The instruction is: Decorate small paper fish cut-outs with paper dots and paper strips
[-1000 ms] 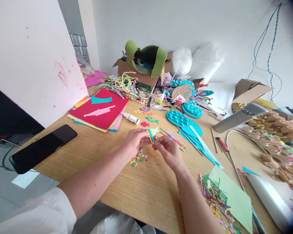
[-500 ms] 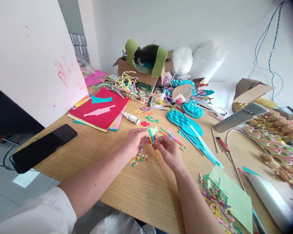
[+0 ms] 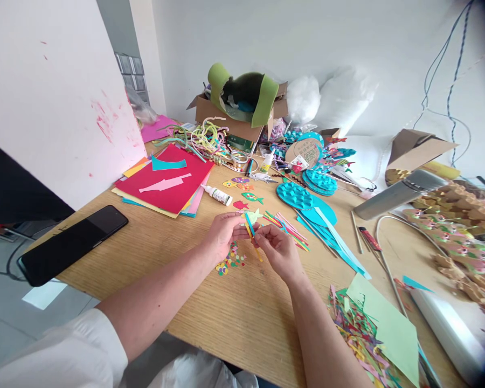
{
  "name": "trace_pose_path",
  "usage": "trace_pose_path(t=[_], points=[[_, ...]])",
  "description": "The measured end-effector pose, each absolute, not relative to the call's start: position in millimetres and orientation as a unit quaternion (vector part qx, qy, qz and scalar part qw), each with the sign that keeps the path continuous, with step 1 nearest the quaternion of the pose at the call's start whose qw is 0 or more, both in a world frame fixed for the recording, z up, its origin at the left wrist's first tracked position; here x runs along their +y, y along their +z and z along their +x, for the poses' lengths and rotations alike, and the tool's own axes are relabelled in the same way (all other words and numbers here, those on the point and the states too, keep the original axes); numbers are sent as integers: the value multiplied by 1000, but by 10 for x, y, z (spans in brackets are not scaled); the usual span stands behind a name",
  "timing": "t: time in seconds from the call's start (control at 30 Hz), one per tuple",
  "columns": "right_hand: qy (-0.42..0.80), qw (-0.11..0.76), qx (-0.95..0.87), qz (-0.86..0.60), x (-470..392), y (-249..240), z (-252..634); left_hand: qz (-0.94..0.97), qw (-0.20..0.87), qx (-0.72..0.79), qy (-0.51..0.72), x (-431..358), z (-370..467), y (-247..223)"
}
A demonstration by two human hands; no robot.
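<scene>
Over the wooden table (image 3: 234, 318), your left hand (image 3: 222, 231) and right hand (image 3: 281, 250) nearly meet, their poses hardly changed over the last second, so the work seems at a steady hold. Beyond, the cardboard disc (image 3: 295, 149) bears print you can't make out; the white bottle's (image 3: 220, 195) label is equally unreadable. The pale green paper fish (image 3: 255, 216) sits pinched in your left fingers. A blue strip (image 3: 250, 224) crosses it, gripped by your right fingertips; a narrow yellow strip (image 3: 260, 256) pokes out below.
</scene>
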State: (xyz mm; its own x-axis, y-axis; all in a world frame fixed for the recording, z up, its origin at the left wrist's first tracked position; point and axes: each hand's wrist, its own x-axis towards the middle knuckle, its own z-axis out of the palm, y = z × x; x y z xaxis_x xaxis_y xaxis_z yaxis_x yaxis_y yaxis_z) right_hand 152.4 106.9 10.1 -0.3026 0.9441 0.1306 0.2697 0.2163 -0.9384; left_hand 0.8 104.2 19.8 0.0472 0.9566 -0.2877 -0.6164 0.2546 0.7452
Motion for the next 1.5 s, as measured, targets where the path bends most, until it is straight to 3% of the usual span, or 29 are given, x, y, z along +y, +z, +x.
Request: trace_pose_path(t=[1.5], points=[[447,386,-666,-455,1076,88,1514,237,672,412,568,1025,41,236]])
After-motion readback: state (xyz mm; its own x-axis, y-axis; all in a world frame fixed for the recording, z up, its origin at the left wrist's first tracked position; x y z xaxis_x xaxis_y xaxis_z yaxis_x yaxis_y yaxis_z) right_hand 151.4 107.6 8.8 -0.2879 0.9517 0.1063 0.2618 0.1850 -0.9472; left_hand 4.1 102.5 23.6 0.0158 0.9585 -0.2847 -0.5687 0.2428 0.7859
